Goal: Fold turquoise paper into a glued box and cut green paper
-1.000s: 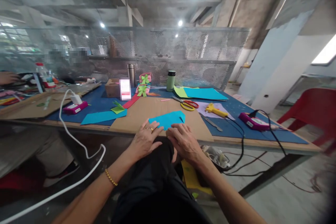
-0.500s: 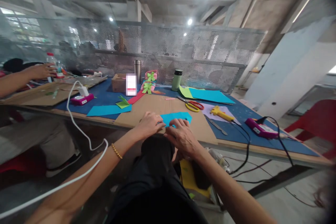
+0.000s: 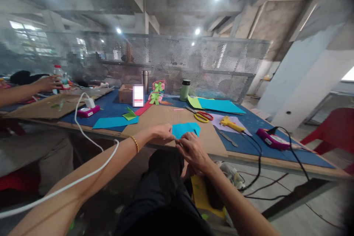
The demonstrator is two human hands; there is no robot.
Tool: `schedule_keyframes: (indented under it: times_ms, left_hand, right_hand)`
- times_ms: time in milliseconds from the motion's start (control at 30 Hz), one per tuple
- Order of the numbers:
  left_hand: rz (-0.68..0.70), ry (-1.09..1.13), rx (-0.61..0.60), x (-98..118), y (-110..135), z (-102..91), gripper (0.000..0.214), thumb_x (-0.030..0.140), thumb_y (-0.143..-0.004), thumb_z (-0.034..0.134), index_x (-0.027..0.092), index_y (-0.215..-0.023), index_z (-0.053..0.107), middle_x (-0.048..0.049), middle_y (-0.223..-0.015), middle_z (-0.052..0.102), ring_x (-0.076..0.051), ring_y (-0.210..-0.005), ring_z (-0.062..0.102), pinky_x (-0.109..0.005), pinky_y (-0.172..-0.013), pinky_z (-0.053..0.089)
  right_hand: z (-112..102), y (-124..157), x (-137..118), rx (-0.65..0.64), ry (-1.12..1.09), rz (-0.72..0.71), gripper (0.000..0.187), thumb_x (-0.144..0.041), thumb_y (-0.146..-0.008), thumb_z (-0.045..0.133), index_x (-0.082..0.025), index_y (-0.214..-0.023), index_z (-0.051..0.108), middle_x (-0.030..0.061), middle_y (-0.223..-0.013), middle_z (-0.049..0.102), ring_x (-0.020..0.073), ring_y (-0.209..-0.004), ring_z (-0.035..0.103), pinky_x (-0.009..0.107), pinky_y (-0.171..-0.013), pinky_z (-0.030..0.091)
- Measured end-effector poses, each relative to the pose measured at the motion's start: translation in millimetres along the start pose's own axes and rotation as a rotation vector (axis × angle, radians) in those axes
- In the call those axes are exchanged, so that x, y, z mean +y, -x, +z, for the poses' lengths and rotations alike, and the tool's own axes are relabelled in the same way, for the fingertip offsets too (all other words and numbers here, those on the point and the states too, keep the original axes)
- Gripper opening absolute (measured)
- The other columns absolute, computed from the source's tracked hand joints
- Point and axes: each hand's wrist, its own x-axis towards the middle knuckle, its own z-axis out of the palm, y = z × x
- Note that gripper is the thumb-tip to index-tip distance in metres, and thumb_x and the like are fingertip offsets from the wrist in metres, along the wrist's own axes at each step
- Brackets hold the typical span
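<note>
A folded piece of bright blue paper (image 3: 184, 129) lies on the brown cardboard sheet (image 3: 149, 118) at the table's front edge. My left hand (image 3: 162, 131) is closed at its left end, thumb and fingers pinched on the near corner. Curled fingers of my right hand (image 3: 193, 150) grip the near edge of that paper, close to the left fingertips. A folded flap shows at the paper's right end. Scissors (image 3: 201, 115) with red and yellow handles lie beyond it. To the right are a yellow glue gun (image 3: 231, 124) and a slim metal knife (image 3: 226, 136).
Blue sheets (image 3: 221, 106) and a green bottle (image 3: 185, 90) stand at the back. Left are a blue strip (image 3: 114, 122), green paper leaves (image 3: 129, 115) and a cardboard box (image 3: 125, 94). A white cable (image 3: 83, 191) crosses over my left forearm. Another person's hand (image 3: 49, 83) is far left.
My left hand has shifted its grip towards the paper's near left corner. My right hand has drawn slightly nearer, uncovering more of the paper. The camera view has tilted a little upward.
</note>
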Motion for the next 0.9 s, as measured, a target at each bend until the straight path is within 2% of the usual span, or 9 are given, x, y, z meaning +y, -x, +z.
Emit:
schedule_keyframes:
  times_ms: [167, 267, 367, 467, 567, 800, 900]
  left_hand:
    - [0.008, 0.017, -0.045, -3.7, -6.3, 0.9, 0.025, 0.041, -0.064, 0.064, 0.020, -0.065, 0.050, 0.0051, -0.057, 0.047, -0.013, -0.057, 0.042, -0.027, -0.053, 0.028]
    - [-0.019, 0.006, -0.080, 0.2, -4.9, -0.3, 0.026, 0.043, -0.065, 0.063, 0.021, -0.066, 0.049, 0.0049, -0.057, 0.047, -0.014, -0.058, 0.044, -0.027, -0.051, 0.029]
    - [-0.053, -0.019, -0.045, 6.3, -0.4, -2.9, 0.026, 0.041, -0.063, 0.064, 0.021, -0.069, 0.049, 0.0057, -0.057, 0.046, -0.013, -0.058, 0.043, -0.027, -0.051, 0.027]
    - [-0.051, -0.029, -0.060, 8.7, -0.2, -5.2, 0.027, 0.042, -0.064, 0.064, 0.021, -0.070, 0.049, 0.0059, -0.057, 0.047, -0.013, -0.058, 0.043, -0.026, -0.051, 0.027]
    - [-0.041, -0.063, -0.074, 6.7, -4.2, -4.6, 0.027, 0.043, -0.064, 0.064, 0.020, -0.068, 0.050, 0.0053, -0.057, 0.047, -0.014, -0.059, 0.045, -0.026, -0.051, 0.027]
    - [-0.051, -0.007, -0.002, 1.7, 0.4, 0.4, 0.025, 0.041, -0.066, 0.063, 0.020, -0.070, 0.052, 0.0053, -0.059, 0.048, -0.013, -0.059, 0.044, -0.026, -0.053, 0.028]
    - [-0.035, -0.011, -0.031, 1.3, 1.1, -1.7, 0.021, 0.037, -0.067, 0.063, 0.019, -0.069, 0.053, 0.0052, -0.059, 0.049, -0.013, -0.059, 0.045, -0.026, -0.054, 0.030]
  right_hand:
    - [2.7, 3.9, 1.8, 0.065, -0.033, 0.002, 0.020, -0.020, -0.098, 0.050, -0.019, -0.084, 0.065, 0.0063, -0.087, 0.060, 0.0195, -0.085, 0.053, 0.035, -0.077, 0.040]
    - [5.2, 6.0, 1.9, 0.067, 0.003, 0.002, 0.017, -0.018, -0.097, 0.049, -0.019, -0.089, 0.065, 0.0064, -0.090, 0.060, 0.0197, -0.085, 0.051, 0.036, -0.077, 0.039]
    - [6.6, 6.2, 1.0, 0.066, 0.053, -0.004, 0.016, -0.018, -0.096, 0.050, -0.018, -0.089, 0.064, 0.0069, -0.089, 0.059, 0.0206, -0.085, 0.050, 0.037, -0.077, 0.038]
    - [7.6, 5.1, 1.4, 0.073, 0.067, 0.004, 0.015, -0.019, -0.096, 0.052, -0.018, -0.086, 0.063, 0.0068, -0.088, 0.059, 0.0207, -0.086, 0.049, 0.036, -0.077, 0.037]
    - [8.6, 3.8, 2.5, 0.069, 0.069, -0.004, 0.014, -0.019, -0.095, 0.052, -0.018, -0.087, 0.064, 0.0067, -0.088, 0.058, 0.0208, -0.086, 0.048, 0.035, -0.076, 0.036]
    - [9.3, 2.9, -1.0, 0.025, 0.191, -0.036, 0.023, -0.022, -0.099, 0.048, -0.017, -0.082, 0.063, 0.0078, -0.087, 0.056, 0.0208, -0.085, 0.045, 0.035, -0.075, 0.034]
    - [10.0, 3.0, -1.7, -0.005, 0.219, -0.043, 0.020, -0.020, -0.098, 0.050, -0.018, -0.084, 0.064, 0.0076, -0.088, 0.055, 0.0205, -0.083, 0.044, 0.035, -0.074, 0.033]
